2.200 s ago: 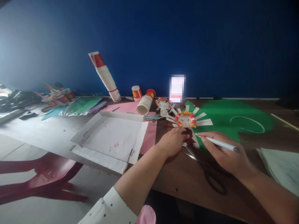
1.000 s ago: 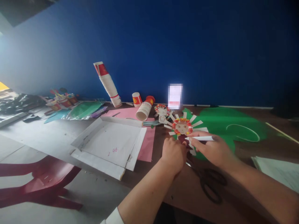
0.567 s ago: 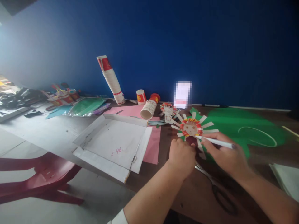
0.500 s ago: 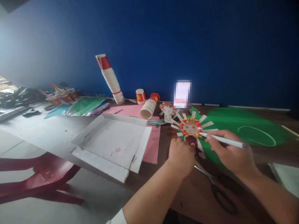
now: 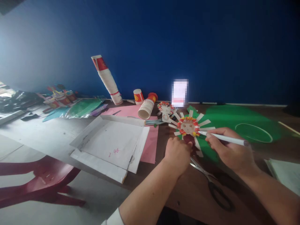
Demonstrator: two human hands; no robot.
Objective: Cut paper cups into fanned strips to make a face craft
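"On the dark tabletop, where was the paper figure placed?"

"Before both hands, with its drawn face turned up and its white strips spread partly over a green sheet."

"How was it held?"

"Its maroon lower part was held by the left hand, the fingers folded in, the thumb laid on it."

"And the right hand?"

"A white marker was gripped there, the fingers closed around its barrel. The tip was pointed at the ring's right edge; whether the paper was touched could not be told."

"What was seen nearby?"

"Scissors were seen just below the figure, and a smaller figure behind it, to the left."
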